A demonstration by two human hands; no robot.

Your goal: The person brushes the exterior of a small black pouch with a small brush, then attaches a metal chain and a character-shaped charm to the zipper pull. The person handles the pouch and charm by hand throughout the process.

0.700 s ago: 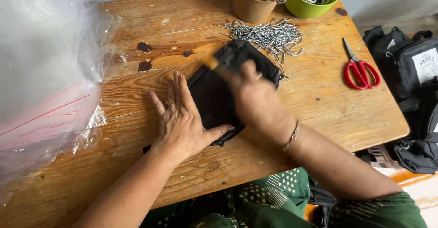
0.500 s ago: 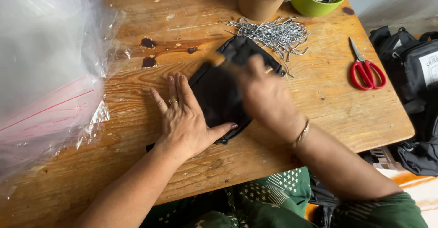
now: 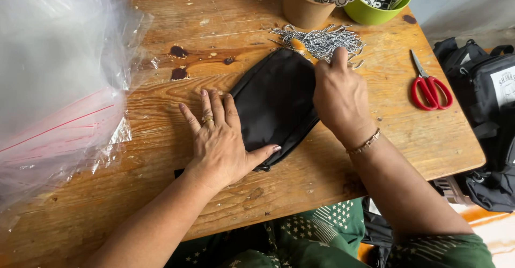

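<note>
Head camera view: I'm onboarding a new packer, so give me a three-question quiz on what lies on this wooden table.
1. True or false: the left hand lies flat, partly on the flat black fabric pouch.
2. Which lies nearest the table's right edge?
A. red-handled scissors
B. brown paper cup
C. clear plastic bag
3. What does the right hand do?

Key
1. True.
2. A.
3. It presses on the pouch's right edge, a small orange piece showing just beyond its fingers, beside the pile of grey ball chains.
</note>
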